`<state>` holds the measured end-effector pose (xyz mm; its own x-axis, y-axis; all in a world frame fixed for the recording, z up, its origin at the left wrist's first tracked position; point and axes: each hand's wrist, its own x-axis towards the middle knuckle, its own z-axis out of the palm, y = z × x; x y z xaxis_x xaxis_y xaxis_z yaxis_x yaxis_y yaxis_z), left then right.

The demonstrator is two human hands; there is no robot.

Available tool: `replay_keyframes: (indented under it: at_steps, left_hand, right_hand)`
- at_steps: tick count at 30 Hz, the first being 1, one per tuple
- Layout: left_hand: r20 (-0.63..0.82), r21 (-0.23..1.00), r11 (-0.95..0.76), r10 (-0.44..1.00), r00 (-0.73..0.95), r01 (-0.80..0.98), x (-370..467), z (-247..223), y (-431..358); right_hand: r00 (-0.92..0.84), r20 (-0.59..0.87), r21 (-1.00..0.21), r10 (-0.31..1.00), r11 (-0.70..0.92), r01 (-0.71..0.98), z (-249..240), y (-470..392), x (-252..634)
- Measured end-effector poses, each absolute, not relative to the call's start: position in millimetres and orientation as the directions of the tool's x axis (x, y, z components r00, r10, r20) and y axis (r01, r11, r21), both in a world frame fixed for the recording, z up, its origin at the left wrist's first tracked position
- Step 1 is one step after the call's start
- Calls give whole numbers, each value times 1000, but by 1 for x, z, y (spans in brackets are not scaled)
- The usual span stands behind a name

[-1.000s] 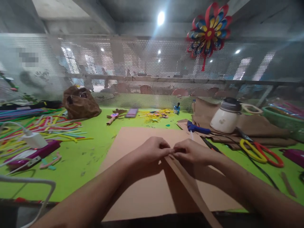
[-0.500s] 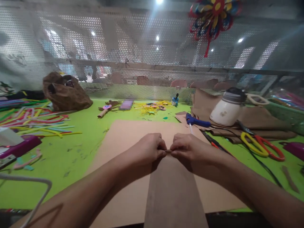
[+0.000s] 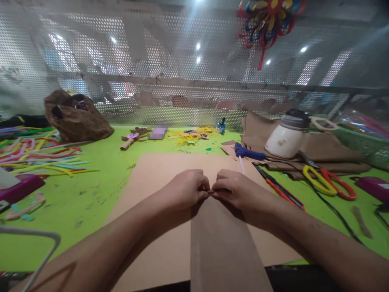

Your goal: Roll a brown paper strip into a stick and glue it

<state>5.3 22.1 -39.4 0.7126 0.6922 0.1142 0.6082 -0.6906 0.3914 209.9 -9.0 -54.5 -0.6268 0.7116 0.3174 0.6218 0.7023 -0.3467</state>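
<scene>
In the head view, the left hand point(image 3: 187, 188) and right hand point(image 3: 238, 190) pinch the far end of a brown strip point(image 3: 223, 247) between thumbs and fingers, close beside each other. The strip runs toward the wearer above a beige sheet point(image 3: 152, 251) on the green table point(image 3: 88, 198); a blue glue gun point(image 3: 252, 154) lies beyond the right hand.

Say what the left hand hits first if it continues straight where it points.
Likely the right hand, facing it at the pinched end of the brown strip; exact depth is unclear.
</scene>
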Motion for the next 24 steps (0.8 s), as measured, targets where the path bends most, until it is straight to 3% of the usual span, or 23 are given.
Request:
replay_keyframes:
  at_steps: [4,11,24]
  left_hand:
    - [145,328,-731,665,733,599,6,-39,21]
    - [128,344,-733,655,745,586,6,-38,21]
    - [136,340,-750,636,760,567,4,-32,13]
  right_hand:
    - [-651,313,-249,692,721,647,-55,-9,204]
    - [-643,288,-322,710,704,633,-49,-12,206]
    - [-641,137,-349,756,642,683,-35,-25,223]
